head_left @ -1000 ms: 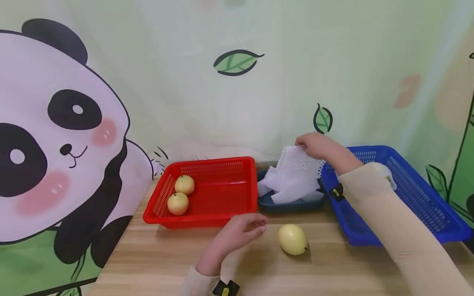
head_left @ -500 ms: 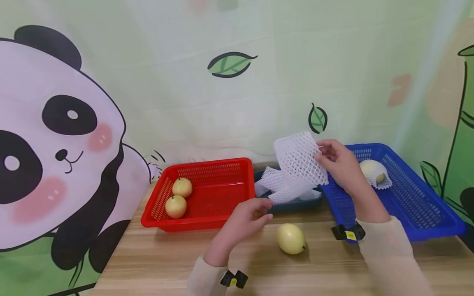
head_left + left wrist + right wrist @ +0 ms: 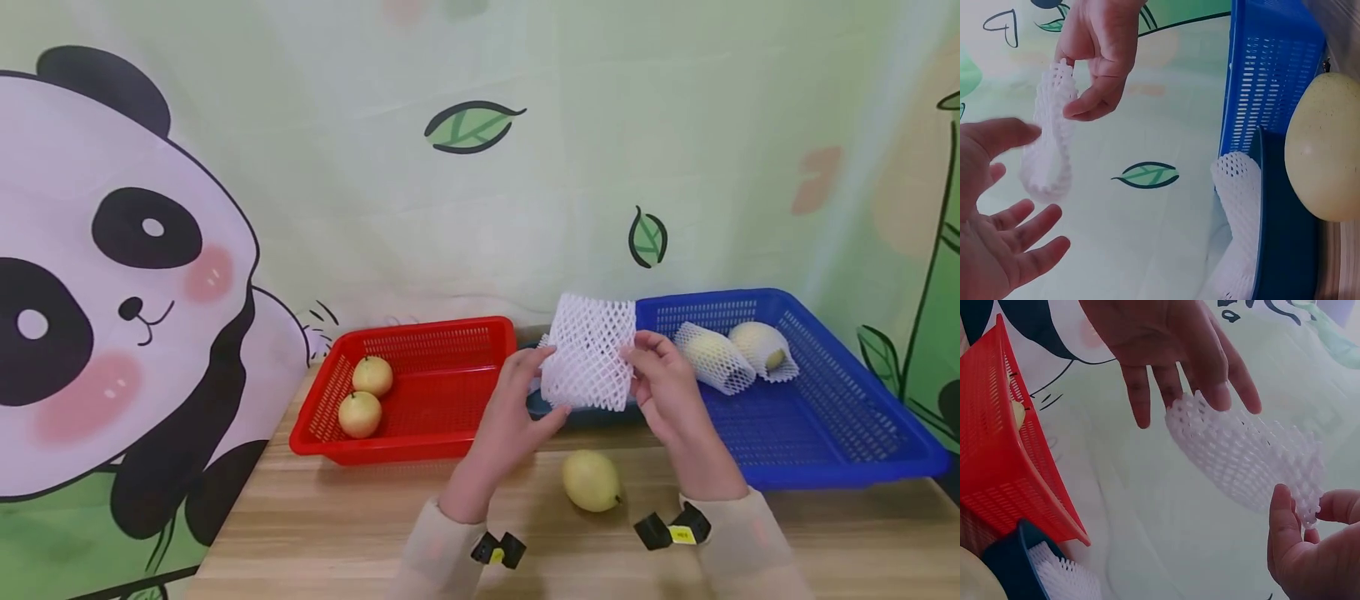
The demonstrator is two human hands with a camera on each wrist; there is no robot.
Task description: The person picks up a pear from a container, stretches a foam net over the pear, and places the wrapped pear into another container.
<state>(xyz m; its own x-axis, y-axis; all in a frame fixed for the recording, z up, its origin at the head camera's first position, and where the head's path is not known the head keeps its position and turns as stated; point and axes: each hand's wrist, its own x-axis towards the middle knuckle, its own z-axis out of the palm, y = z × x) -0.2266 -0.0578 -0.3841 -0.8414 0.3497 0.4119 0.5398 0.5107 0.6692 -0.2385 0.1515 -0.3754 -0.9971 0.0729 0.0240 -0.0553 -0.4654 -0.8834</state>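
White net (image 3: 588, 354) now hangs between two hands, where half a second ago only one had hold of it. The right hand (image 3: 670, 396) pinches its right edge between thumb and fingers. The left hand (image 3: 517, 408) has come up from near the tray to the net's left edge, fingers spread and nearly straight, thumb apart from them; whether its fingertips press on the mesh, I cannot tell.

The net is also free of the rest: one second ago it was being drawn off the pile (image 3: 1238, 200) in the dark tray (image 3: 585, 418), and both wrist views now show it held up on its own. For the work in hand, I judge that the net is picked out and only the left side's hold remains unsettled.

One pear (image 3: 591, 481) has kept its place on the counter (image 3: 300, 533), bare, in front of the tray and below the hands. The right arm no longer covers the blue basket (image 3: 810, 425), so two netted pears (image 3: 714, 357) show side by side there. Two bare pears (image 3: 360, 414) sit unchanged in the red basket (image 3: 438, 408), at its left side.
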